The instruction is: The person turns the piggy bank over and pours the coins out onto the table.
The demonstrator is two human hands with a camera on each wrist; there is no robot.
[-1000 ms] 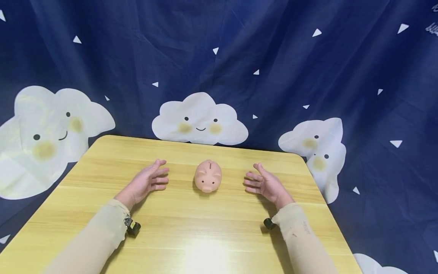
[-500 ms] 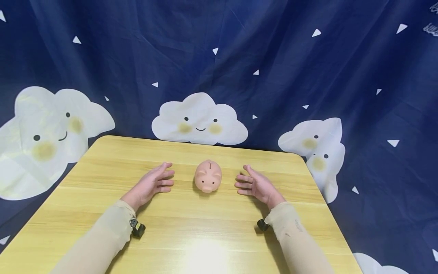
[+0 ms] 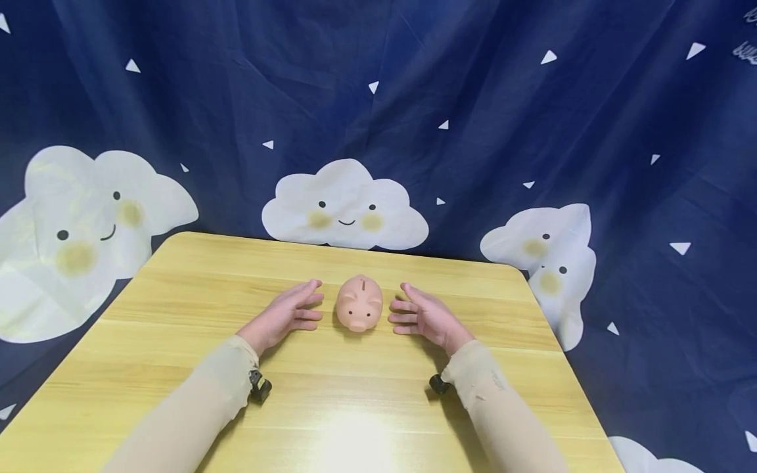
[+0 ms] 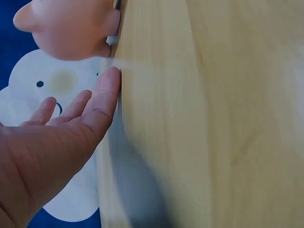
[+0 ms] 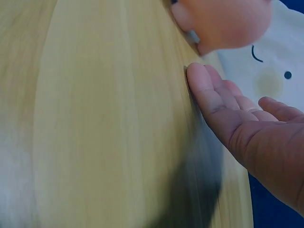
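Observation:
A pink piggy bank point(image 3: 359, 303) with a coin slot on its back stands upright on the wooden table, its snout toward me. To its left is my left hand point(image 3: 286, 315), fingers extended and palm turned inward, a small gap short of the pig. My right hand point(image 3: 428, 318) mirrors it on the other side, also apart from the pig. In the left wrist view the piggy bank point(image 4: 71, 28) appears just beyond the fingertips. The right wrist view shows the piggy bank point(image 5: 228, 21) past the fingers, likewise untouched.
The light wooden table point(image 3: 355, 381) has rounded far corners. Behind it hangs a dark blue curtain point(image 3: 331, 79) with white smiling clouds and small triangles. A black wrist camera point(image 3: 260, 387) sits at the left cuff, another camera point(image 3: 439, 384) at the right cuff.
Both hands have moved inward from either side, narrowing the gaps to the piggy bank. The piggy bank has stayed in place.

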